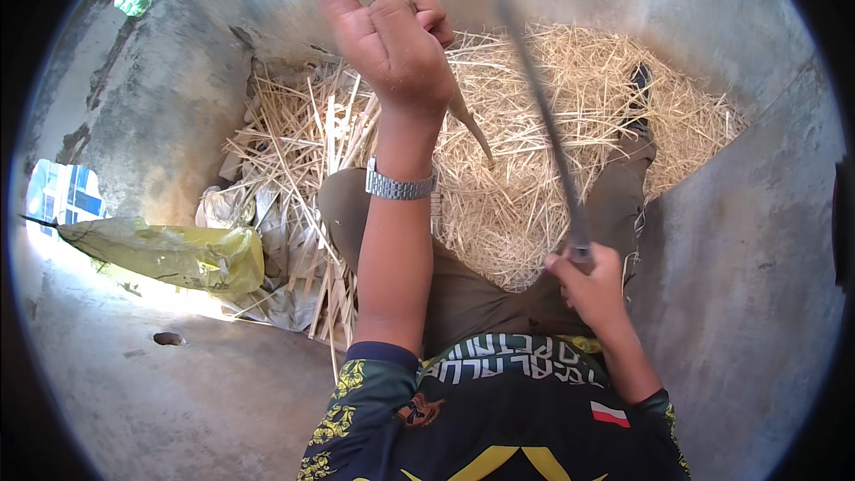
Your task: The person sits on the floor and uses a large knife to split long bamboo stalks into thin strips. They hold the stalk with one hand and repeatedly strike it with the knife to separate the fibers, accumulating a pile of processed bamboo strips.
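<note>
My left hand (392, 40) is raised at the upper middle, its fingers closed around a tapered tan stick (469, 123). The pointed end of this stick comes out below the fist and slants down to the right; most of the rest is hidden in the palm. Lower down, near my right thigh, my right hand (590, 285) grips a long, narrow-bladed knife (550, 116). Its dark blade points up and away, somewhat blurred toward the tip, and stands apart from the stick. Beneath both hands lies a thick layer of pale shavings and straw-like strips (525, 178).
Grey concrete walls (748, 232) close in around me. Longer split strips (298, 138) pile up at the left, beside crumpled whitish sacking (285, 214). A yellow plastic sheet (214, 254) hangs by a bright opening at the left. My legs spread over the shavings.
</note>
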`<state>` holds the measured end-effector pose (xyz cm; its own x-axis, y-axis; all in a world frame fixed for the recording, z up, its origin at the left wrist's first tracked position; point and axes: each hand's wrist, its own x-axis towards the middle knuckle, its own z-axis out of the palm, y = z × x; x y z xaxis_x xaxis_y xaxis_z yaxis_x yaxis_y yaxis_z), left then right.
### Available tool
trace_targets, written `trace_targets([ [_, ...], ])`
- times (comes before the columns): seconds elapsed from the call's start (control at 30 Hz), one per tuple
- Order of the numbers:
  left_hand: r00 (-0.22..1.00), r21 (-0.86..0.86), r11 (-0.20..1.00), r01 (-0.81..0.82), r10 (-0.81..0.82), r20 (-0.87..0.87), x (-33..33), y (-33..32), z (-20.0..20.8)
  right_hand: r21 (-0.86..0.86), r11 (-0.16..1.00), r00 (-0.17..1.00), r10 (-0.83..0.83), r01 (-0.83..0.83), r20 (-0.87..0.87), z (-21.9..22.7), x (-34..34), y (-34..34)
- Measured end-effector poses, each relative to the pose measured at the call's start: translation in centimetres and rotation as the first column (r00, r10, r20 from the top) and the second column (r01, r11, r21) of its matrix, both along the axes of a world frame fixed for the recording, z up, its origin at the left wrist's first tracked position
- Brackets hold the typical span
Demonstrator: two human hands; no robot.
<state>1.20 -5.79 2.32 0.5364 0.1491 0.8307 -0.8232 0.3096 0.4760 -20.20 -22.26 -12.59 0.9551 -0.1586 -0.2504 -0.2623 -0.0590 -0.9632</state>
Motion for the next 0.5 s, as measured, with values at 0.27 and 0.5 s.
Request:
trace_targets([
  [0.27, 0.985, 0.097, 0.99, -0.101, 0.085, 0.153, 0.0, -1.8, -1.2, -0.058, 0.994, 0.996, 0.087, -0.088, -0.02, -8.0, 0.1, 1.5],
  [0.5, 0.999, 0.038, 0.999, -0.01, 0.011, -0.034, 0.9, -2.8, -0.3, 0.146, 0.984, 0.959, 0.135, -0.101, -0.251, -2.3, -0.8, -1.0],
])
